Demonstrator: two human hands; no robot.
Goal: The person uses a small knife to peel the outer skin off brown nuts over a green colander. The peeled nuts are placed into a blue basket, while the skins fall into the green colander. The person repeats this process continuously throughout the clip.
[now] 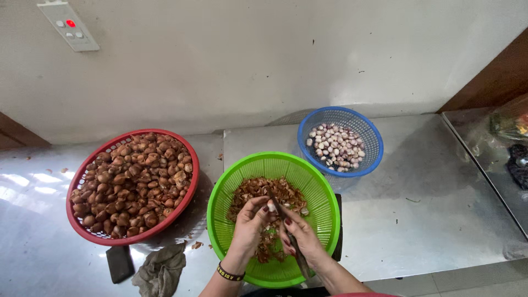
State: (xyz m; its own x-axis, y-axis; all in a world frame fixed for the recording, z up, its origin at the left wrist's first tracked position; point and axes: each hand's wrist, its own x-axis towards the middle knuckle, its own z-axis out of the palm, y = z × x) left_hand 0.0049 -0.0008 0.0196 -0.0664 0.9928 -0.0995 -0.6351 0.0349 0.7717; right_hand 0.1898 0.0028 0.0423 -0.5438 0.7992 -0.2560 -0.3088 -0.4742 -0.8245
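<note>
A small pale seed (270, 207) sat pinched between the fingertips of the person's left hand (250, 223), held low over the middle of a green plastic basket (231, 176) on a steel worktop (429, 203). The left fingers were curled narrow and tight around the seed. The right hand (302, 239) was wrapped closed around the handle of a thin knife (286, 225), whose blade angled up toward the seed and touched or nearly touched it; which of the two could not be told. A dark beaded bracelet (230, 273) circled the left wrist.

Beneath the hands, brown peeled husks (258, 190) covered the bottom of the green basket. To the left, just beside it, a red plastic basket (96, 236) was heaped with brown unpeeled seeds (132, 181). Behind and to the right stood a smaller blue plastic basket (368, 129) holding a thin layer of pale peeled seeds (336, 147).

At the near edge of the worktop, in front of the red basket, lay a crumpled grey cloth (162, 269) and, just left of it, a flat dark block (119, 263). A few husk scraps were scattered near the cloth. On the pale wall behind, at upper left, hung a white switch panel (69, 25) with a red light showing.
</note>
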